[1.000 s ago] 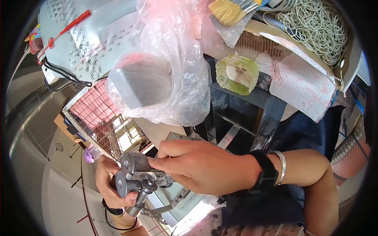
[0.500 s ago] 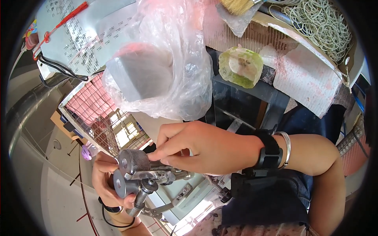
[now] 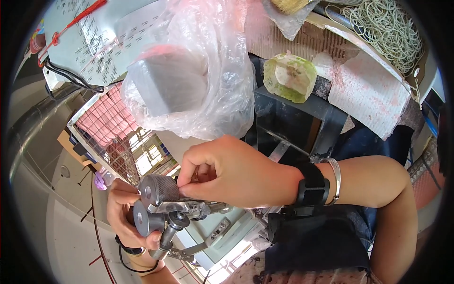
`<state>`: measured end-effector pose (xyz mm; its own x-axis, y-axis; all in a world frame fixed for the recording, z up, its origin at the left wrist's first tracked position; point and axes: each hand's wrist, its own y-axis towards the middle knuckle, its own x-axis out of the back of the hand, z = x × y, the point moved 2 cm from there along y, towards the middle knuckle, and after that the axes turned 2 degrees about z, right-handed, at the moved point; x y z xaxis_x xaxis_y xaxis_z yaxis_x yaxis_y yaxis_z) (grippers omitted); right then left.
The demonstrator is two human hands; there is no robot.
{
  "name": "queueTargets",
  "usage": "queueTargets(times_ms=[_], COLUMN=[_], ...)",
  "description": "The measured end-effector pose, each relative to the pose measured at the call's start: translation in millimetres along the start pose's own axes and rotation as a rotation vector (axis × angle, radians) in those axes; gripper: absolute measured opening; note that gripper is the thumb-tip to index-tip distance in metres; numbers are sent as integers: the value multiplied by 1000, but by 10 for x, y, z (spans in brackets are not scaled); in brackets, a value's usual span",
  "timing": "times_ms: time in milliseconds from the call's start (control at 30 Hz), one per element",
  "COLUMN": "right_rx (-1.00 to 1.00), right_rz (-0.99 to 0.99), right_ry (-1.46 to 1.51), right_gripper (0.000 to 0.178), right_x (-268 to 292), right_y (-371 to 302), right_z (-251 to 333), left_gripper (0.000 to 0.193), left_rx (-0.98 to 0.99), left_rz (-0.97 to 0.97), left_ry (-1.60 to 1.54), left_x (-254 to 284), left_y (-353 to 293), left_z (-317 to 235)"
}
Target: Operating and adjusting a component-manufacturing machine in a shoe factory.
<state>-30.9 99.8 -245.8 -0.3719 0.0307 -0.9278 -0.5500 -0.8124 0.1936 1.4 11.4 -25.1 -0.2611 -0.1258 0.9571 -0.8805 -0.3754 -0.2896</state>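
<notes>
Workroom seen from above, fisheye, L. to R.: shiny metal pipe (image 3: 21,142) along the far L. rim; next, pale panel (image 3: 92,52) w/ rows of dark print, red tassel (image 3: 78,22) across its upper L. part & black cables (image 3: 71,75) at its lower edge. Below these, wire basket (image 3: 106,118) w/ pink contents.

L. hand (image 3: 118,208), dark band at wrist, is wrapped around smooth metal roller (image 3: 149,218), fingers above, thumb below. Knurled roller (image 3: 163,188) sits just above the smooth one, both part of one metal mechanism. Upper ctr.: translucent plastic bag (image 3: 227,99), a grey boxy form showing through.

R. hand (image 3: 239,173), dark strap & silver bangle (image 3: 336,177) at wrist: fingers curled, thumb & forefinger in a narrow pinch at the knurled roller's R. edge; the tips seem to meet, but whether anything thin lies btw. them cannot be told.

Farther R.: green-and-white lump (image 3: 290,78), pink-dusted cardboard (image 3: 369,97) & tangled pale cord (image 3: 388,35), top R.
</notes>
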Motion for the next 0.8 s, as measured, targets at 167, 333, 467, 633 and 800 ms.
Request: queueTargets(times_ms=[167,333,467,633,800], right_rx=[-33,-19,3,-33,-73], right_rz=[49,101,162,174,184], right_ry=[102,60,36,59,125], right_gripper=[9,10,8,8,7], right_x=[29,51,79,133,123], right_y=[28,64,56,57,75], right_z=[-15,-38,-71,-126,-158], left_gripper=[81,84,87,89,88], left_rx=[-19,83,-23,-42,13], left_rz=[-16,-41,52,138,81], left_ry=[-3,14,170,413,296], left_x=[-23,-34,132,262,177], left_y=[1,-49,38,10,1], left_z=[6,-50,-78,-153,-107])
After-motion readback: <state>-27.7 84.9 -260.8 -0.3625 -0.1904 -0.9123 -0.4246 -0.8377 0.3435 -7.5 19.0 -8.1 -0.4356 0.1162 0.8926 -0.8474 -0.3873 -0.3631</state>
